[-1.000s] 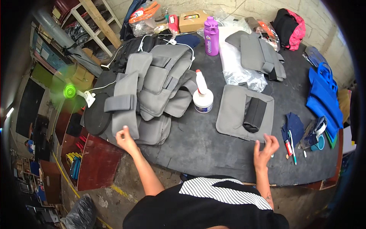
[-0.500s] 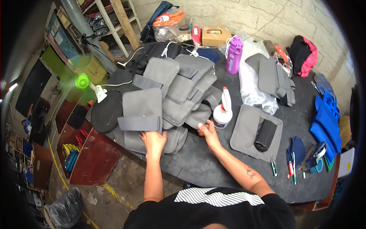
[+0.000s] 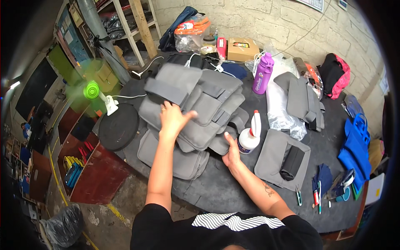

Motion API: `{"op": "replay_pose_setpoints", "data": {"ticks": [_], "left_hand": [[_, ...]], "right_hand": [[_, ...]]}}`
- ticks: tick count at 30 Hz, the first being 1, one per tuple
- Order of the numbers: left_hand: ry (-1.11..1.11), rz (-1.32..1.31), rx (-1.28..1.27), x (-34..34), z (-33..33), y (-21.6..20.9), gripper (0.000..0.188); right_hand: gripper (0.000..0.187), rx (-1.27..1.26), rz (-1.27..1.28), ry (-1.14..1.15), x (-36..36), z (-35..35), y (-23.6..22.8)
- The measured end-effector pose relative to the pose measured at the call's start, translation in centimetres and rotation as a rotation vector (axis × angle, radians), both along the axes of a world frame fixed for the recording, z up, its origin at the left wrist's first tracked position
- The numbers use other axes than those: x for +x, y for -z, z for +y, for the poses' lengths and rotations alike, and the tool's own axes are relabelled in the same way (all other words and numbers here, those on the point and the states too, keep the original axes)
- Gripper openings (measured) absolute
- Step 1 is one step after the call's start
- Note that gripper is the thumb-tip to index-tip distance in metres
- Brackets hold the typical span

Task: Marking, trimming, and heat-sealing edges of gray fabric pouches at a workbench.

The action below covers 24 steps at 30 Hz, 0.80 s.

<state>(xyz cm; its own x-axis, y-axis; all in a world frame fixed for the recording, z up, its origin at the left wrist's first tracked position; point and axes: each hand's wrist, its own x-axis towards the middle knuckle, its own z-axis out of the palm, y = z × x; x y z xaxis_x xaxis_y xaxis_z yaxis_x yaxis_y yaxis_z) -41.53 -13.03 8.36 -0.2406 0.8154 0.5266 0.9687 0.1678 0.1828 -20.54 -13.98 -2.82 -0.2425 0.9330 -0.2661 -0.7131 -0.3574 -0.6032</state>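
A pile of grey fabric bag pieces [image 3: 200, 129] lies on the dark table before me. On its far left side is a grey panel [image 3: 183, 75] with a darker strip [image 3: 166, 90] along its near edge, slightly blurred. My left hand [image 3: 173, 118] reaches over the pile, fingertips at that strip and thumb spread wide. My right hand [image 3: 231, 153] is at the pile's near right edge, its thumb raised and apart; its fingers are partly hidden beside a grey flap [image 3: 220, 143]. Just beyond it stands a white bottle [image 3: 248, 142] with a red-tipped spout.
A grey piece with a black roll [image 3: 291, 163] lies to the right. Farther back are a purple bottle [image 3: 262, 74], clear plastic [image 3: 285, 118] and a cardboard box [image 3: 243, 50]. At left stand a green fan [image 3: 92, 90] and a round black disc [image 3: 118, 127]. Blue bags [image 3: 355, 143] lie far right.
The front grey panel with its strip has moved away from me, up onto the pile. My left hand has gone forward with it. My right hand stays near the flap, thumb more upright.
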Motion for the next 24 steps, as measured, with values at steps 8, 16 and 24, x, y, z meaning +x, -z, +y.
{"op": "replay_pose_setpoints", "data": {"ticks": [8,16,24], "left_hand": [[-0.025,-0.156,0.026,-3.7,0.7,-0.6,0.017],[0.127,0.11,0.05,8.1,-0.6,-1.1,0.058],[0.198,0.027,-0.281,6.9,3.1,-2.3,0.056]], "right_hand": [[0.062,0.141,-0.253,0.033,0.0,0.1,-1.2],[0.074,0.361,-0.878,-0.053,-0.9,-0.4,-2.8],[0.067,0.499,-1.078,-0.138,0.9,0.2,-3.7]]}}
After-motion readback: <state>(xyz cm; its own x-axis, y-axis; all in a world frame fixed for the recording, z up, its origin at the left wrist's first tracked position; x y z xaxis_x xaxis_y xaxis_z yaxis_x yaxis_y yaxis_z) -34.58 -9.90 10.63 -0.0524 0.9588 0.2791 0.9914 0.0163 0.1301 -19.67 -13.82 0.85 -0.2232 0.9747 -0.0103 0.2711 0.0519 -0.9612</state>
